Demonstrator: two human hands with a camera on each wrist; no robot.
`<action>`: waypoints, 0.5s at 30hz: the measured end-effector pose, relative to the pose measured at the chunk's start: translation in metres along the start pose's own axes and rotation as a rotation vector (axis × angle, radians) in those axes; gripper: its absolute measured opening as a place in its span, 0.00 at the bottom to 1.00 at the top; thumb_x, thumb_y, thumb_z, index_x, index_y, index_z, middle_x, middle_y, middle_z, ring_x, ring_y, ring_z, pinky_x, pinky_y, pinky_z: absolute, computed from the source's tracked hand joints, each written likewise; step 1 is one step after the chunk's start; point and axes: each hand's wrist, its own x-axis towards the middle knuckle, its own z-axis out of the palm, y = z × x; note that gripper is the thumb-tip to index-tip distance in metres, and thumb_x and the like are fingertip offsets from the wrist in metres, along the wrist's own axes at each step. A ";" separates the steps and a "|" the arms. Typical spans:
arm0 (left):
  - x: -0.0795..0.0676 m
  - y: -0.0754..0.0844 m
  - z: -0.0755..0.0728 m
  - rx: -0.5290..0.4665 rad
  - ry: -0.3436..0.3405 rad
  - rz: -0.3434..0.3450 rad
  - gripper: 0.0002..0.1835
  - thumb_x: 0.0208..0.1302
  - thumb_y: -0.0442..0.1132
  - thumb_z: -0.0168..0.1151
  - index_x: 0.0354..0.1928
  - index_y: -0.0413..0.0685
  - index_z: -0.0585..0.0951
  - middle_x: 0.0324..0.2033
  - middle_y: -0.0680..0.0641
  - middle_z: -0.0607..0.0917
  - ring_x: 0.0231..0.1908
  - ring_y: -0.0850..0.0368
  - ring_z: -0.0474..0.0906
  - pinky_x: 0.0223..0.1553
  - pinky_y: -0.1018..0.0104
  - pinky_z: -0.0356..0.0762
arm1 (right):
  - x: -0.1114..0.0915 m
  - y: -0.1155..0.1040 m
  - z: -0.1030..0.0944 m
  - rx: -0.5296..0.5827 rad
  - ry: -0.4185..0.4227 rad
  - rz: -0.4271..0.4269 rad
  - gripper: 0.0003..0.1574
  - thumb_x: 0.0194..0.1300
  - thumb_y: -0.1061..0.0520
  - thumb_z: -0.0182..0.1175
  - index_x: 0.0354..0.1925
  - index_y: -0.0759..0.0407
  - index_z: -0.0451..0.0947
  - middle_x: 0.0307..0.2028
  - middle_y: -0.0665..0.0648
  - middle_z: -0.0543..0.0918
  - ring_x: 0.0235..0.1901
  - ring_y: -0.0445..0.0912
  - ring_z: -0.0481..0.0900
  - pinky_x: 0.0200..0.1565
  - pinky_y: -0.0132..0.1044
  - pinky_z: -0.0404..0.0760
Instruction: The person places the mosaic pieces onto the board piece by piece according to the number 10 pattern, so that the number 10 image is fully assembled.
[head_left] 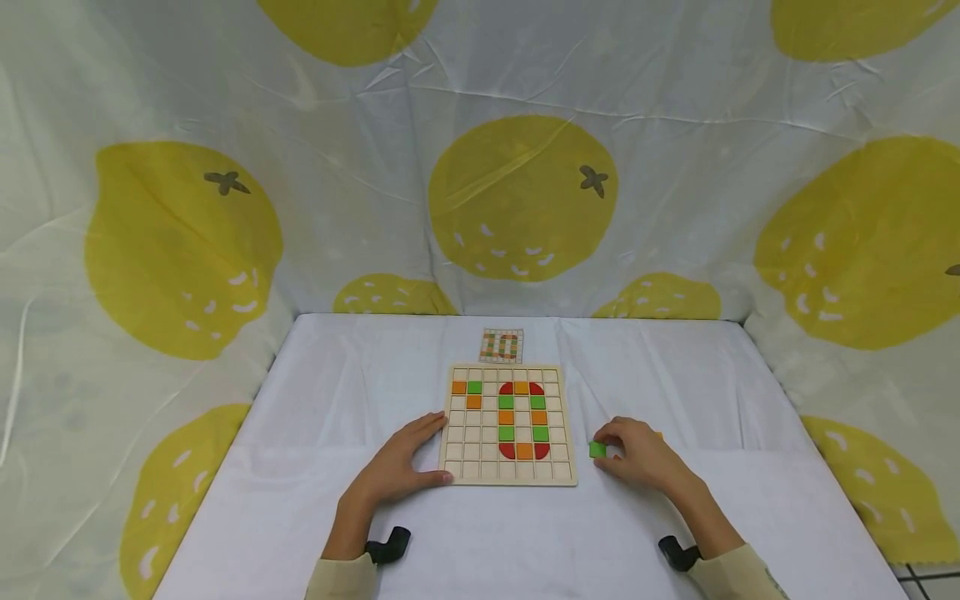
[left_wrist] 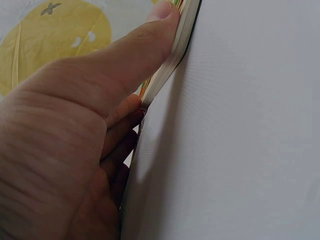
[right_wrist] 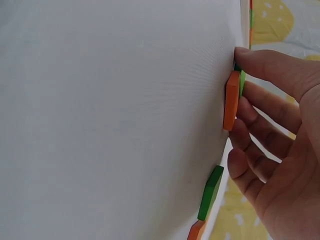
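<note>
A square wooden grid board (head_left: 468, 467) lies on the white cloth. Orange, green and rounded red tiles form a tall ring on its right half; an orange tile (head_left: 459, 387), a green one (head_left: 475, 387) and another orange one (head_left: 473, 402) sit at upper left. My left hand (head_left: 405, 458) rests against the board's left side, fingers extended, thumb at the near corner. Right of the board, my right hand (head_left: 637, 454) pinches a green tile (head_left: 597, 450) between thumb and fingers, close over the cloth. An orange tile (right_wrist: 231, 102) stands before the fingers in the right wrist view.
A small pattern card (head_left: 501, 346) lies just beyond the board. More loose tiles, among them a green one (right_wrist: 211, 192) and an orange one (right_wrist: 196, 230), lie by the right hand. Lemon-print cloth (head_left: 525, 200) walls the table at the back and sides.
</note>
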 end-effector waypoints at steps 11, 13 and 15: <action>-0.001 -0.001 0.000 -0.003 -0.008 -0.007 0.54 0.51 0.67 0.76 0.79 0.62 0.64 0.79 0.55 0.62 0.80 0.47 0.55 0.76 0.38 0.58 | 0.017 -0.013 0.001 0.038 0.044 -0.025 0.15 0.61 0.54 0.74 0.47 0.50 0.87 0.37 0.43 0.82 0.39 0.41 0.76 0.42 0.37 0.79; -0.001 0.000 0.000 -0.004 -0.012 -0.009 0.54 0.51 0.67 0.76 0.79 0.63 0.64 0.80 0.56 0.61 0.80 0.47 0.54 0.76 0.38 0.57 | 0.024 -0.019 0.005 0.058 0.060 -0.024 0.15 0.61 0.53 0.74 0.48 0.51 0.87 0.38 0.43 0.82 0.39 0.41 0.76 0.41 0.35 0.79; 0.000 0.000 0.000 0.000 -0.010 -0.009 0.54 0.51 0.67 0.76 0.79 0.64 0.64 0.80 0.57 0.61 0.80 0.48 0.54 0.77 0.39 0.58 | 0.031 -0.026 0.010 0.077 0.073 -0.027 0.16 0.62 0.51 0.74 0.48 0.51 0.87 0.37 0.43 0.81 0.38 0.41 0.76 0.40 0.33 0.79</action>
